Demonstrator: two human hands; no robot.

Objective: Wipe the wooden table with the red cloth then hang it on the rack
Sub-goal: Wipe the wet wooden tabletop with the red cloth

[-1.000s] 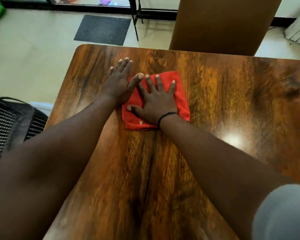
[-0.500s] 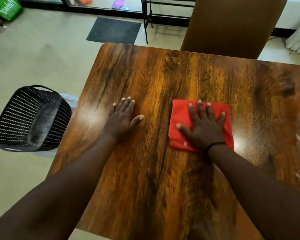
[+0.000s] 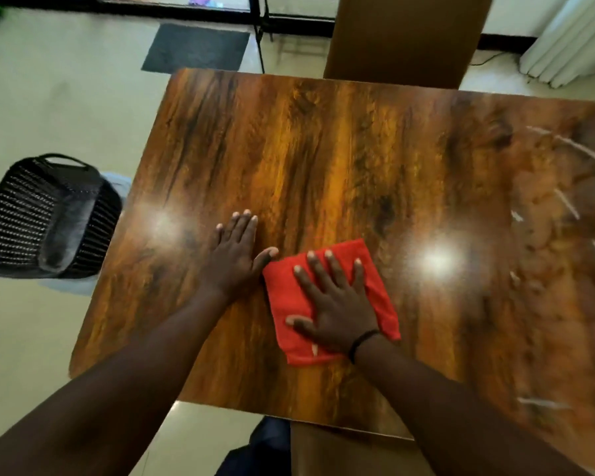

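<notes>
A folded red cloth (image 3: pixel 289 297) lies flat on the glossy wooden table (image 3: pixel 323 159), near the front middle. My right hand (image 3: pixel 334 300) presses down on it with fingers spread straight, covering most of its centre. My left hand (image 3: pixel 236 257) rests flat on the bare wood just left of the cloth, its thumb almost touching the cloth's corner. A black metal rack (image 3: pixel 265 25) stands on the floor beyond the table's far edge; only part of its frame shows.
A black mesh basket (image 3: pixel 45 218) sits on the floor left of the table. A brown chair back (image 3: pixel 402 39) stands at the far side, a dark mat (image 3: pixel 196 48) lies on the floor behind. White streaks mark the table's right part (image 3: pixel 564 201).
My right hand slid the cloth from the far left to the right, then back left and toward me. My left hand moved toward me along the table.
</notes>
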